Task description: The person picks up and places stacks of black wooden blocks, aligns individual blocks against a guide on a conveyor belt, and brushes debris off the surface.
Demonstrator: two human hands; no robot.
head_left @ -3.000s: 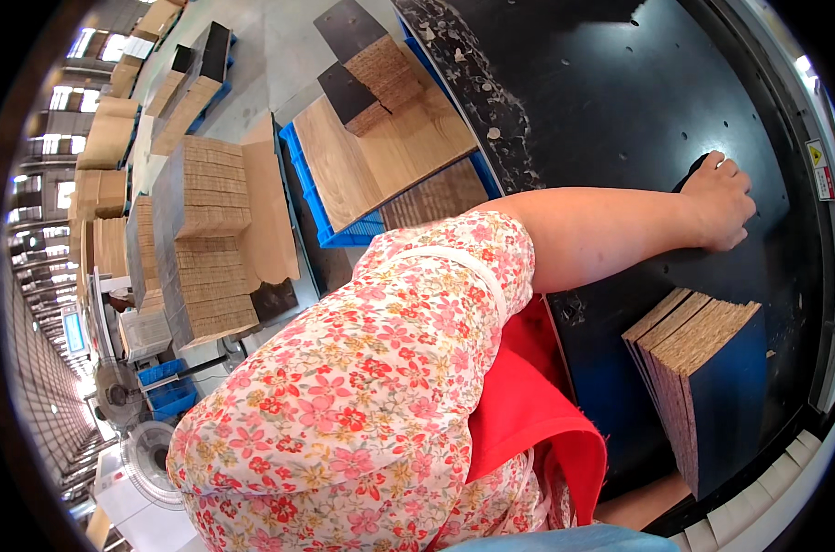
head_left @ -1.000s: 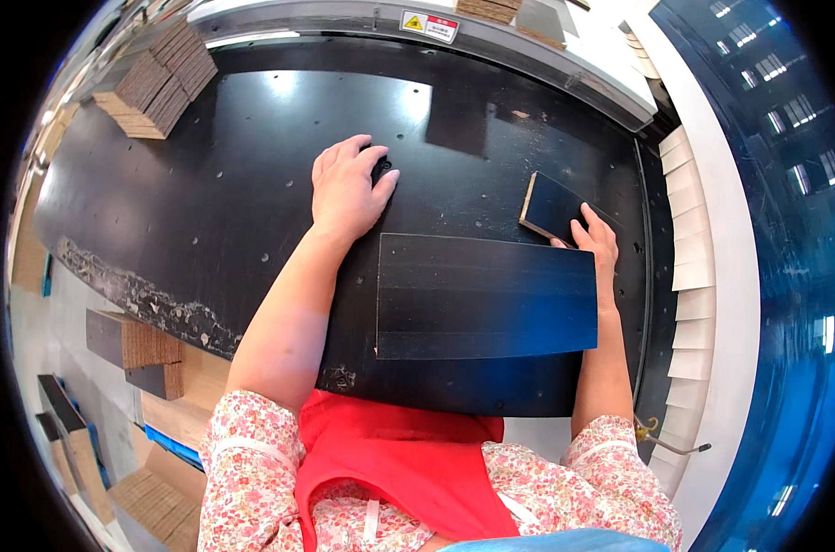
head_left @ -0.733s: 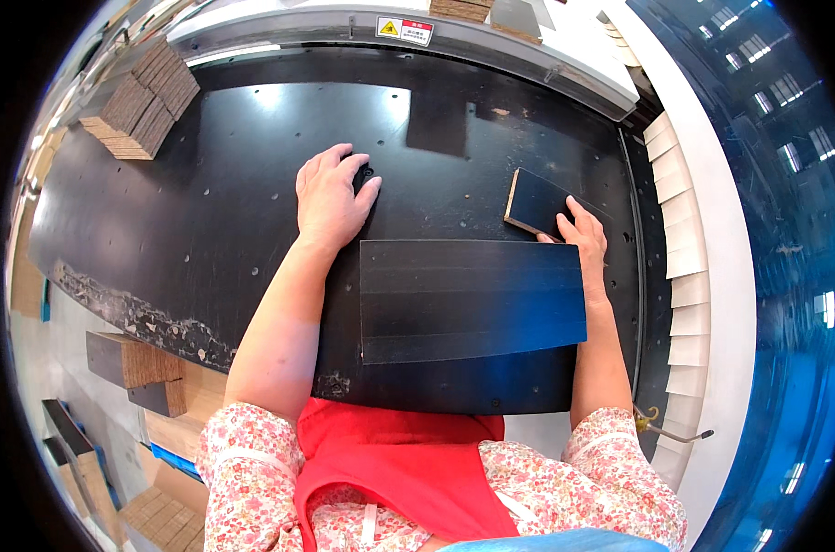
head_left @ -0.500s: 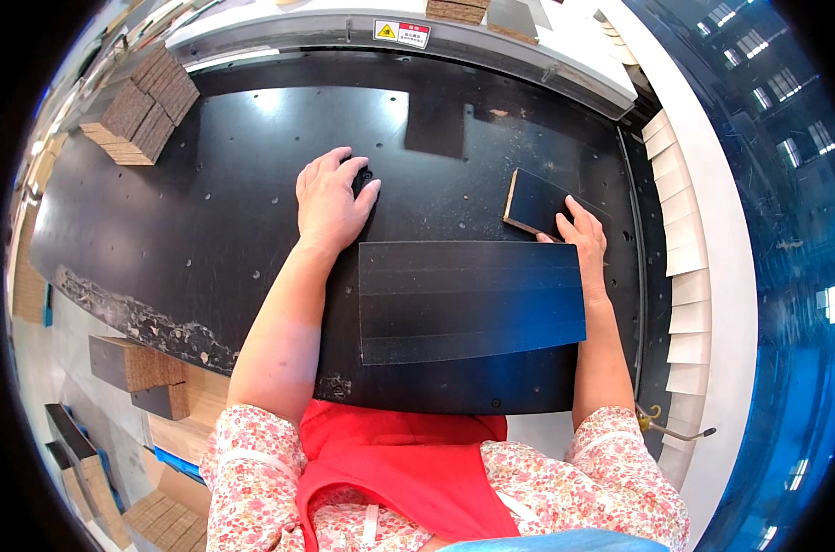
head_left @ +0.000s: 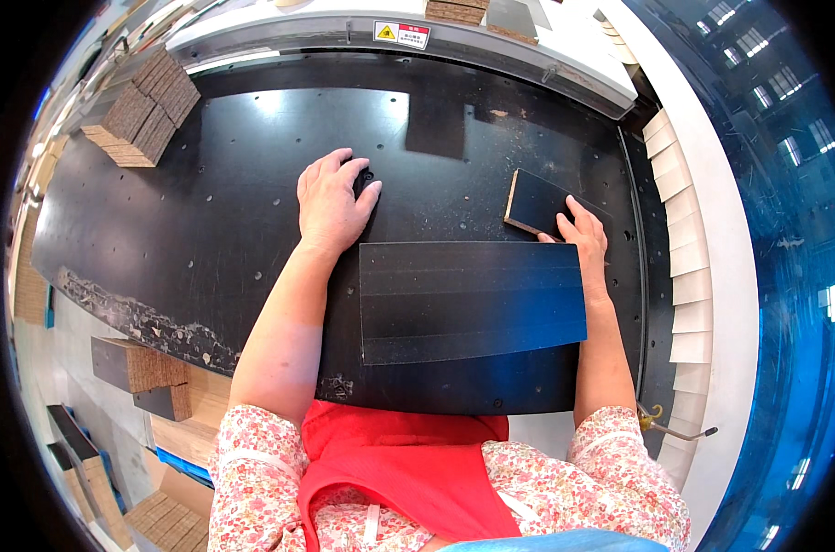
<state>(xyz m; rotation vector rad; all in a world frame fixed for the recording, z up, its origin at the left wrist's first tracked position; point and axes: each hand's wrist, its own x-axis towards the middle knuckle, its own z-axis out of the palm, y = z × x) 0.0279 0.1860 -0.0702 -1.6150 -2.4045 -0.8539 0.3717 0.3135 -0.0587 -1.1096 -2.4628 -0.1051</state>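
Note:
My left hand lies flat, fingers spread, on the black perforated table, just past the far left corner of a wide dark board that rests in front of me. My right hand is at the board's far right corner, its fingers resting on the near edge of a small dark block with a tan side. Neither hand grips anything that I can see.
A stack of tan boards sits on the table's far left. A pale machine rail runs along the far edge. Cream strips line the right side. More stacked boards stand on the floor at my left.
Three seconds ago I faced the stacks on my left; now I face the table. Over the last second both hands and the wide board have stayed almost still.

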